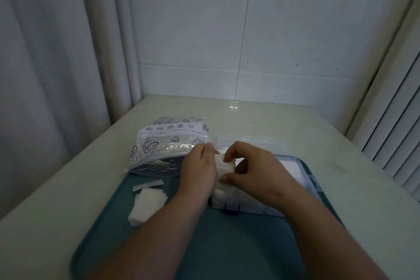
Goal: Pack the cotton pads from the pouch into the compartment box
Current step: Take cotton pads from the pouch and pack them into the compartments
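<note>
Teal tray (227, 245) on pale counter (272, 125), white-tiled wall (250, 41) behind.

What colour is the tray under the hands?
Dark teal green tray, seen best in the head view.

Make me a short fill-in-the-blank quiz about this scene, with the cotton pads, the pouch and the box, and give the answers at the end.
1. Both hands, the left hand and the right hand, grip a stack of cotton pads above the ____ end of the compartment box.
2. The box sits on a ____-coloured tray.
3. The printed pouch lies to the ____ of the box.
4. A loose pile of pads lies on the tray's ____ edge.

Answers: left; teal; left; left
</note>
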### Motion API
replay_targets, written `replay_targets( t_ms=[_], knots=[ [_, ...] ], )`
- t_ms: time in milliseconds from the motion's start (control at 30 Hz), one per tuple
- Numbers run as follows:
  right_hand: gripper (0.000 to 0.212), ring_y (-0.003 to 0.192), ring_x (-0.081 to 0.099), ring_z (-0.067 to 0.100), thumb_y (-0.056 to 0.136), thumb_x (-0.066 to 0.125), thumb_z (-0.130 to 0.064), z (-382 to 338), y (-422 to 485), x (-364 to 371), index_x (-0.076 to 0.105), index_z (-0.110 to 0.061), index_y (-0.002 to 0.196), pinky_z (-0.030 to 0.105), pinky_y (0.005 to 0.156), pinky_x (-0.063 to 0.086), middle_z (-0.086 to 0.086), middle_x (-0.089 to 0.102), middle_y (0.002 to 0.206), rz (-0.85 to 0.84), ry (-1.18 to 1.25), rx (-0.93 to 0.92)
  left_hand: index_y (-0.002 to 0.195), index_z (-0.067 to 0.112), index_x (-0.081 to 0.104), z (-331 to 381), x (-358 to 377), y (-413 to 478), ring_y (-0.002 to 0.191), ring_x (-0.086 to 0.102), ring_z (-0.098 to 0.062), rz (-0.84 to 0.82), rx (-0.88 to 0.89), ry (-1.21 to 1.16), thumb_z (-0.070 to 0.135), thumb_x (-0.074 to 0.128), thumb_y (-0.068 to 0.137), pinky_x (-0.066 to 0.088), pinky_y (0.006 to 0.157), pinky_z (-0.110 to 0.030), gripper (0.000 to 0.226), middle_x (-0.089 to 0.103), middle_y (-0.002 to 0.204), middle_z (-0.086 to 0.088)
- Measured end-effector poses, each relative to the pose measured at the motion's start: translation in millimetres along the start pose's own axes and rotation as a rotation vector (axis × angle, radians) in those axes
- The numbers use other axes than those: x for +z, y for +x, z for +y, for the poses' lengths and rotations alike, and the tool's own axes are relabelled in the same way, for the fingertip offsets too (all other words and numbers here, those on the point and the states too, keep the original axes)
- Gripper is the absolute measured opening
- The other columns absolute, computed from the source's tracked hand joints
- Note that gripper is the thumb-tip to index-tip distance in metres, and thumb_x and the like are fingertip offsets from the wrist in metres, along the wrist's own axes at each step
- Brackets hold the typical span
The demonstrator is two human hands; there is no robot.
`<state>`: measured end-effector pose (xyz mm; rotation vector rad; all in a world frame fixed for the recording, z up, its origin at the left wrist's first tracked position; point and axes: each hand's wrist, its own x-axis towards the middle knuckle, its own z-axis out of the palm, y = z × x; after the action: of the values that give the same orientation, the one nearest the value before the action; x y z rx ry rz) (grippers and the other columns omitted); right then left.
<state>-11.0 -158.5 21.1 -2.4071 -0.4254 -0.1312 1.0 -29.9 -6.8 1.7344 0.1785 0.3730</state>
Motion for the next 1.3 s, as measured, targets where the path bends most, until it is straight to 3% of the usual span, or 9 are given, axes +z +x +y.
replay_targets(
  t_ms=[200,333,467,567,700,933,1033,1167,1300],
  knots=[
    [0.026,0.064,0.052,0.000,0.081,0.073,-0.029,-0.4,-0.8,3.5,0.051,-0.036,0.093,0.010,0.057,0.036,-0.017,0.058,0.088,0.021,-0.044,-0.030,0.085,0.011,0.059,6.2,-1.9,-4.5,0.073,0.050,-0.012,-0.077,-0.043,-0.067,0.027,0.043,0.099,0.034,0.059,-0.027,0.026,0.055,0.080,-0.001],
    [0.024,0.065,0.054,0.003,0.079,0.070,-0.028,2.8,0.9,5.1,0.049,-0.035,0.088,0.019,0.061,0.047,-0.014,0.062,0.089,0.055,-0.016,-0.001,0.087,0.012,0.060,7.2,-1.8,-4.7,0.074,0.051,-0.012,-0.105,-0.080,-0.097,0.030,0.044,0.099,0.035,0.060,-0.028,0.027,0.057,0.083,-0.002],
    [0.023,0.071,0.060,0.008,0.079,0.073,-0.027,5.2,2.7,1.4,0.052,-0.031,0.087,0.029,0.066,0.055,-0.010,0.064,0.087,0.138,0.104,0.075,0.092,0.012,0.064,9.4,-3.4,-4.9,0.067,0.059,-0.013,-0.103,-0.169,-0.433,0.029,0.052,0.093,0.044,0.063,-0.030,0.021,0.062,0.080,-0.005],
    [0.021,0.071,0.066,0.015,0.080,0.073,-0.026,4.5,3.7,-2.5,0.054,-0.028,0.087,0.034,0.068,0.059,-0.003,0.068,0.088,0.208,0.294,0.148,0.098,0.017,0.064,9.6,-4.5,-3.0,0.075,0.062,-0.016,-0.156,-0.138,-0.641,0.025,0.053,0.093,0.049,0.069,-0.035,0.014,0.064,0.084,-0.006],
    [0.019,0.070,0.070,0.022,0.084,0.070,-0.022,2.0,2.5,-4.9,0.054,-0.019,0.093,0.043,0.071,0.060,0.007,0.071,0.086,0.234,0.503,0.191,0.112,0.021,0.058,6.3,-4.0,-2.1,0.081,0.069,-0.023,-0.199,-0.087,-0.560,0.006,0.060,0.089,0.055,0.072,-0.039,0.027,0.070,0.094,-0.010],
    [0.011,0.075,0.063,0.016,0.086,0.063,-0.030,3.3,3.9,-5.5,0.056,-0.021,0.088,0.042,0.077,0.055,-0.003,0.069,0.084,0.215,0.419,0.228,0.113,0.027,0.052,0.4,-4.9,-0.1,0.081,0.072,-0.023,-0.171,-0.007,-0.403,0.007,0.072,0.084,0.058,0.070,-0.037,0.041,0.075,0.088,-0.006],
    [0.015,0.080,0.067,0.015,0.087,0.063,-0.035,3.9,4.9,-6.0,0.055,-0.024,0.091,0.040,0.079,0.058,-0.007,0.069,0.086,0.223,0.432,0.220,0.109,0.025,0.056,0.8,-6.6,0.1,0.077,0.071,-0.020,-0.199,0.010,-0.350,0.013,0.074,0.083,0.054,0.065,-0.031,0.034,0.075,0.084,-0.007],
    [0.018,0.078,0.071,0.019,0.090,0.065,-0.024,4.6,4.9,-7.6,0.052,-0.021,0.102,0.037,0.071,0.062,0.001,0.069,0.092,0.220,0.604,0.273,0.106,0.016,0.063,4.2,-7.4,0.6,0.079,0.072,-0.023,-0.223,-0.089,-0.509,0.017,0.061,0.093,0.053,0.062,-0.032,0.012,0.074,0.092,-0.010],
    [0.022,0.079,0.072,0.020,0.089,0.066,-0.018,3.6,3.1,-7.2,0.050,-0.021,0.104,0.033,0.070,0.061,0.006,0.071,0.093,0.170,0.665,0.245,0.111,0.020,0.061,4.0,-9.3,1.8,0.075,0.071,-0.016,-0.244,-0.037,-0.447,0.013,0.067,0.089,0.053,0.061,-0.027,0.024,0.072,0.092,-0.009]
  ],
)
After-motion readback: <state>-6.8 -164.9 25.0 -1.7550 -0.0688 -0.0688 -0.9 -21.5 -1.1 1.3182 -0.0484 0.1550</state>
